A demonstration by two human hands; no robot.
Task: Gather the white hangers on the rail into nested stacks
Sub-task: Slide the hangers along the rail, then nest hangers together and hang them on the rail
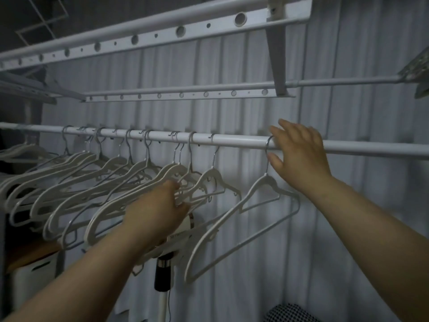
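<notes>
Along the white rail, which is crossing the view from nine o'clock to three o'clock, the white hangers are hanging by metal hooks in a loose, overlapping row on the nine o'clock side. One lone hanger is hanging apart toward three o'clock. The hands are working well apart. The left hand is reaching in at the row's three o'clock end, fingers and thumb closing round the shoulders of the nearest hangers. The right hand is lying spread over the rail, fingers above and thumb below, touching the hook of the lone hanger and clasping nothing.

Risks, as judged: the hooks are sitting at uneven spacing and angles, so sliding them together may be crossing one hook over another and jamming the stack. The notched shoulders and lower bars are interleaving, so a pull from the left hand may be snagging a neighbour and lifting its hook off the rail. A push on the lone hook alone may be setting its body swinging rather than nesting.

Surroundings: perforated bars are running overhead at twelve o'clock, a pale pleated backdrop is filling the rear, a stand pole is rising at six o'clock, and a white box is sitting at eight o'clock. Light is falling dimly.
</notes>
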